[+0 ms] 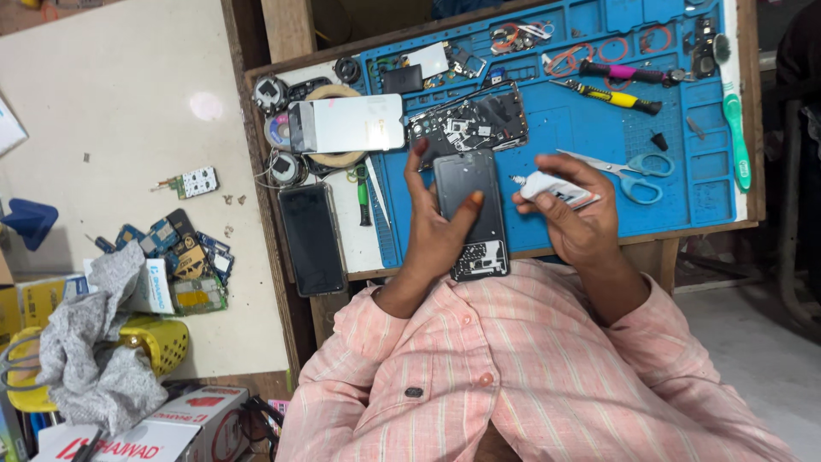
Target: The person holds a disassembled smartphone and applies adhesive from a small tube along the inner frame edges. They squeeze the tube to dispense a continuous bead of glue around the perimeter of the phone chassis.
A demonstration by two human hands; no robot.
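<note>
Phone repair shot from above. Left hand (440,229) is wrapped around a dark phone frame (472,214), thumb on its right edge and fingertips up the left side, holding it just over the near edge of the blue mat (590,128) on the desk (359,244). Right hand (575,214) sits at about 3 o'clock from the frame, closed on a small white glue tube (556,188) with the nozzle aimed back toward the frame but not touching it.

To my eye the way to do this well is to keep the frame flat and steady, bring the tip right to the edge and run a thin, even bead rather than blobs. Both wrists are bent inward, forearms coming up from the pink striped shirt (530,376).

Scissors (629,167) lie at 1 o'clock from the tube, and a white phone panel (351,124) sits at 11 o'clock from the frame.
</note>
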